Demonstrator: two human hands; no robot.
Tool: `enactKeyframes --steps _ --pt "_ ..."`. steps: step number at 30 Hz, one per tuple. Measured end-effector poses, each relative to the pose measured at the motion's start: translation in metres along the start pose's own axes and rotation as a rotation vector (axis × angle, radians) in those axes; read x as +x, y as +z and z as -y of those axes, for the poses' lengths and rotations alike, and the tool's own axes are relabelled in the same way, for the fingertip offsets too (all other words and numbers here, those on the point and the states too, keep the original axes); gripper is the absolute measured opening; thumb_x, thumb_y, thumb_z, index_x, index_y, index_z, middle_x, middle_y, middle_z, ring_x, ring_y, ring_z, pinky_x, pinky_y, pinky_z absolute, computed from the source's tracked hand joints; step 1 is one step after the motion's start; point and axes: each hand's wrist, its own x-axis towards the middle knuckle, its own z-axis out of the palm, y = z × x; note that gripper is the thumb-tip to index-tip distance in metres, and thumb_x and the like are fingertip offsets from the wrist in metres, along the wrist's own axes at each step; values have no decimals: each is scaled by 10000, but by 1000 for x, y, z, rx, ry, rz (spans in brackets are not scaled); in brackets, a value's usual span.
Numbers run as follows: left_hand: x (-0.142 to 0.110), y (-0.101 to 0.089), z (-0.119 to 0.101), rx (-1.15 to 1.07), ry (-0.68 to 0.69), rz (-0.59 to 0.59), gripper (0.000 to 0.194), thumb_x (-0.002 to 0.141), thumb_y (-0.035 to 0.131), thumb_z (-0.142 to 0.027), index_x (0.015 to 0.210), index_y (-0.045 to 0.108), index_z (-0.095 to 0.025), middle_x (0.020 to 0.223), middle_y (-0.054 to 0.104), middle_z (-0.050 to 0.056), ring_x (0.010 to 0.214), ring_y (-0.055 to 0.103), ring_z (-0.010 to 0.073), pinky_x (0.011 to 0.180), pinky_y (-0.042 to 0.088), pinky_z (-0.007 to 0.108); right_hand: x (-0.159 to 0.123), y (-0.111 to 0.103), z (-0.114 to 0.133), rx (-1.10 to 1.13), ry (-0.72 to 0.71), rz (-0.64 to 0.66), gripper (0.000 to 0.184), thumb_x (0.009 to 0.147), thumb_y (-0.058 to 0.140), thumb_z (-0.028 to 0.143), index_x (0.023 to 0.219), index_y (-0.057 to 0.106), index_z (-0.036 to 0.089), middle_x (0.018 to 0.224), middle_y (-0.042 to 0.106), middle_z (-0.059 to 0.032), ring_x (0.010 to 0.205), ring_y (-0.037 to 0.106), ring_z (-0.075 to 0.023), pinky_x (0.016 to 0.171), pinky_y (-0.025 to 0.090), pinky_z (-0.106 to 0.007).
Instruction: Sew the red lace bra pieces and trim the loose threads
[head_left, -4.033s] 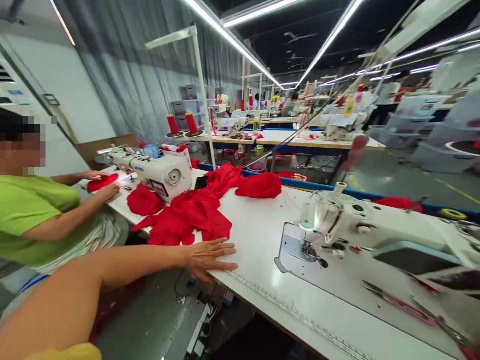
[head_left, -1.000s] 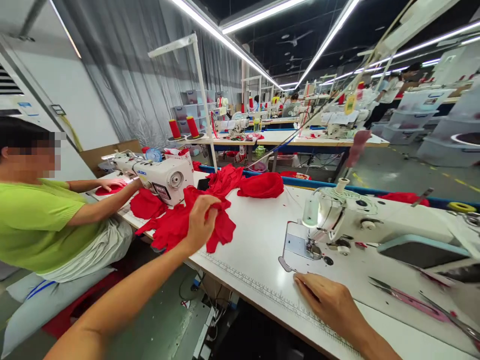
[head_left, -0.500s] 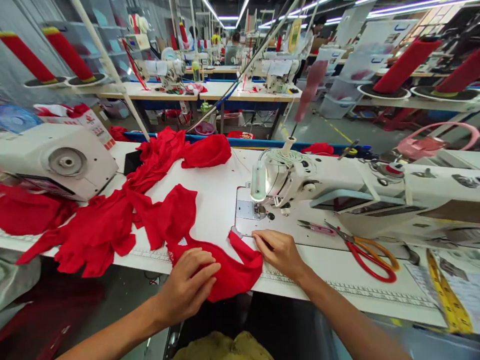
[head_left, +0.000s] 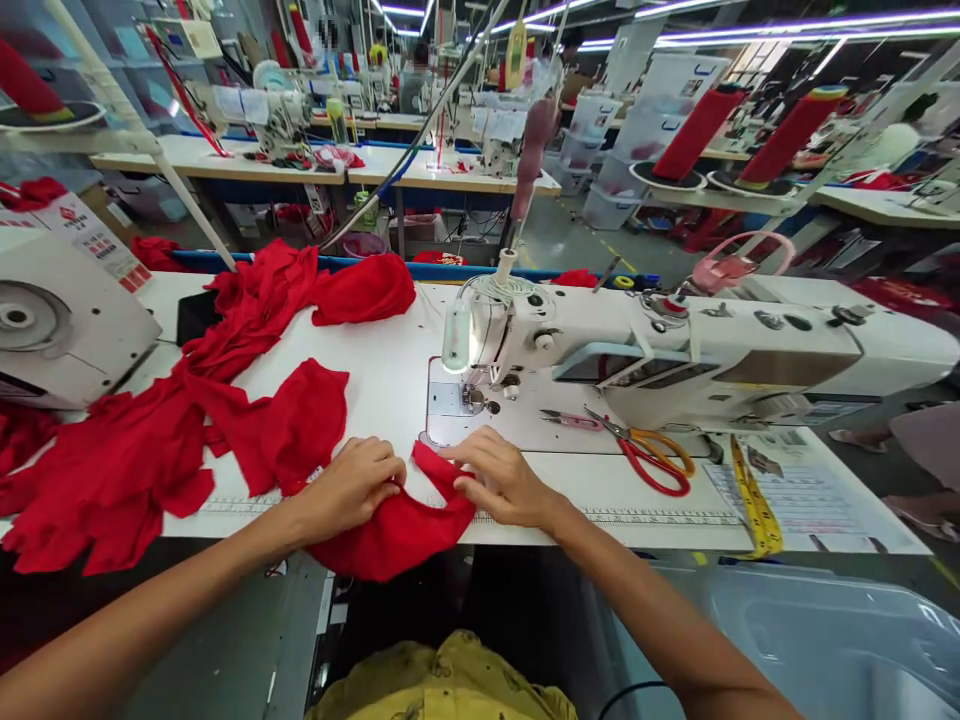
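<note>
A red fabric piece (head_left: pixel 394 540) with a curved edge hangs partly over the table's front edge. My left hand (head_left: pixel 356 482) grips its upper edge, fingers curled. My right hand (head_left: pixel 504 478) pinches the same piece near its narrow right end, thumb and fingers closed on the cloth. Just beyond my right hand stands the white sewing machine (head_left: pixel 525 330), its lamp lit over the presser foot (head_left: pixel 472 398). The cloth lies in front of the machine's bed, apart from the needle. Left of my left hand, another crumpled red piece (head_left: pixel 307 415) rests on the table.
Red cloth pieces (head_left: pixel 124 440) are heaped on the left, beside a second machine (head_left: pixel 64 310). Thread snips (head_left: pixel 571 420), orange-and-red-handled scissors (head_left: pixel 652 460) and a yellow tape measure (head_left: pixel 754 500) lie at right. A clear plastic bin (head_left: pixel 817 640) sits below the table's edge.
My view has turned to the right. My left hand, loosely curled above the cloth before, now grips its edge. My right hand has shifted onto the strip's end.
</note>
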Motion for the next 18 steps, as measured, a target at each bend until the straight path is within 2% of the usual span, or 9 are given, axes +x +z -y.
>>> enactKeyframes --steps 2,5,10,14,16,18 --pt "2 -12 -7 -92 8 55 126 944 431 -156 890 537 -199 909 565 20 871 520 180 793 397 312 -5 -1 9 27 17 86 223 958 563 321 1118 657 196 924 692 -65 886 593 -203 831 460 -379" --pt "3 -42 -20 -251 -7 154 124 964 400 -200 865 475 -195 834 534 -4 751 474 143 702 388 259 -14 -6 21 79 85 104 160 947 548 203 1052 669 199 811 654 -22 815 579 -171 852 440 -369" --pt "4 -87 -49 -374 -11 243 185 990 423 -330 894 492 -188 804 515 -17 724 454 128 676 379 237 -10 -16 36 115 148 104 333 880 667 257 1206 622 209 1025 628 -71 997 535 -220 914 454 -407" --pt "10 -100 -70 -423 62 357 216 967 477 -372 898 550 -182 816 536 -8 734 463 133 668 381 233 5 -15 50 303 163 123 187 855 641 174 1034 662 224 1125 602 -69 1099 532 -213 977 454 -395" --pt "11 -102 -72 -415 68 400 230 944 512 -397 878 560 -182 810 534 -8 735 466 135 659 384 230 7 -19 57 442 193 162 131 880 564 145 956 649 211 1036 639 -40 1015 582 -181 922 481 -343" --pt "9 -103 -63 -356 1 447 244 910 558 -435 930 583 -193 778 523 -17 703 467 135 622 380 226 2 -31 61 478 263 135 134 928 503 170 923 635 196 903 656 -14 865 607 -151 799 499 -282"
